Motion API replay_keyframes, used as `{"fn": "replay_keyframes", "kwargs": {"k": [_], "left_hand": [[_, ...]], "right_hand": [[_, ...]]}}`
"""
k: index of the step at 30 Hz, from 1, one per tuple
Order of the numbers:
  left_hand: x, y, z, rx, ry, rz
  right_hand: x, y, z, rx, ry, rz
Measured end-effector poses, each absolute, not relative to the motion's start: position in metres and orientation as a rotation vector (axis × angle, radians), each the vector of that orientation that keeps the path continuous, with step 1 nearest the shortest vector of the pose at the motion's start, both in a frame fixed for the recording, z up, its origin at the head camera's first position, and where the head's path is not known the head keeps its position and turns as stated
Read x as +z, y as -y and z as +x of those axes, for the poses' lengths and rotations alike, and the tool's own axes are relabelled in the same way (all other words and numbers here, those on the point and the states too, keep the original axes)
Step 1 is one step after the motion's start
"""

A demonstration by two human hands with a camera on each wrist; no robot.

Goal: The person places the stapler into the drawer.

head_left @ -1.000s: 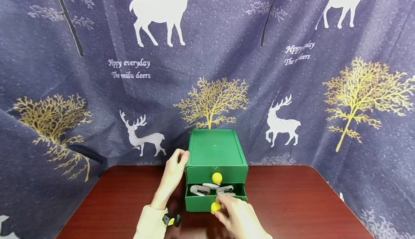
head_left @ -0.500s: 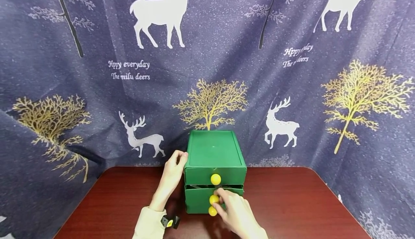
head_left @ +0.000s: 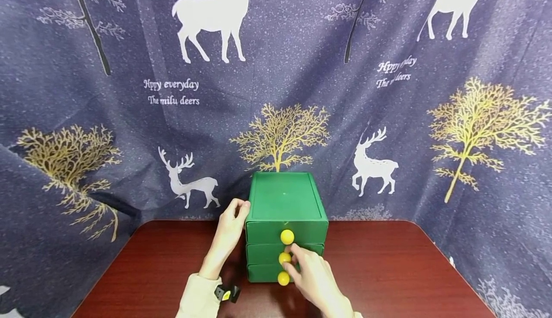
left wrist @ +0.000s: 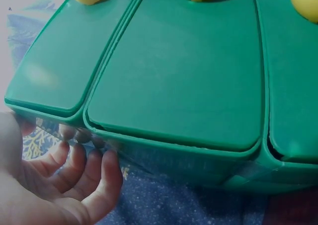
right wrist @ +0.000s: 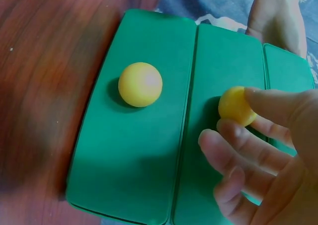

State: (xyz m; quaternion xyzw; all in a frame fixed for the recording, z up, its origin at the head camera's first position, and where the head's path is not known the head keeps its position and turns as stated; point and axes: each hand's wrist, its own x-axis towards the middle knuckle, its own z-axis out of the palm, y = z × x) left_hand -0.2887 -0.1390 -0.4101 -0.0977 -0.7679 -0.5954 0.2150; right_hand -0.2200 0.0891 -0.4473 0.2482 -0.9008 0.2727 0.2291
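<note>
A green drawer cabinet (head_left: 286, 196) with three stacked drawers stands on the table, each front bearing a round yellow knob. All three drawers look closed. My right hand (head_left: 314, 275) is at the middle drawer, pinching its yellow knob (right wrist: 235, 106) between thumb and fingers. Below it is the bottom drawer's yellow knob (right wrist: 140, 84), untouched. The top drawer's yellow knob (head_left: 287, 236) sits just above my right fingers. On the cabinet's left side rests my left hand (left wrist: 64, 185), its bent fingertips touching the side wall near the top, holding nothing. Drawer contents are hidden.
A reddish-brown wooden table (head_left: 375, 265) extends to both sides of the cabinet. Close behind it hangs a blue cloth backdrop (head_left: 302, 83) printed with deer and trees. A dark strap device (head_left: 227, 293) is on the left wrist.
The middle drawer, open with white and grey objects inside a second ago, has slid back into the cabinet under my right hand's push. The left hand has stayed in place.
</note>
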Motion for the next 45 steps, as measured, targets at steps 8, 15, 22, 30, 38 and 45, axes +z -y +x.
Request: {"fn": "replay_keyframes", "kwargs": {"k": [8, 15, 22, 30, 38, 45], "left_hand": [[-0.411, 0.141, -0.289, -1.634, 2.14, -0.26], [-0.411, 0.14, -0.289, -1.607, 2.148, -0.248], [-0.412, 0.143, -0.289, -1.612, 2.134, -0.246], [-0.413, 0.148, -0.287, -1.637, 2.137, -0.244], [-0.419, 0.156, -0.277, -1.6, 2.226, -0.227], [-0.433, 0.165, -0.267, -1.453, 2.339, -0.303]], "right_hand": [[-0.449, -0.088, -0.221, 0.751, 2.485, 0.666], [-0.448, -0.088, -0.219, 0.723, 2.484, 0.679], [-0.442, -0.088, -0.216, 0.718, 2.536, 0.713], [-0.436, -0.09, -0.21, 0.687, 2.605, 0.76], [-0.43, -0.105, -0.203, 0.628, 2.635, 0.809], [-0.424, -0.132, -0.194, 0.577, 2.596, 0.744]]}}
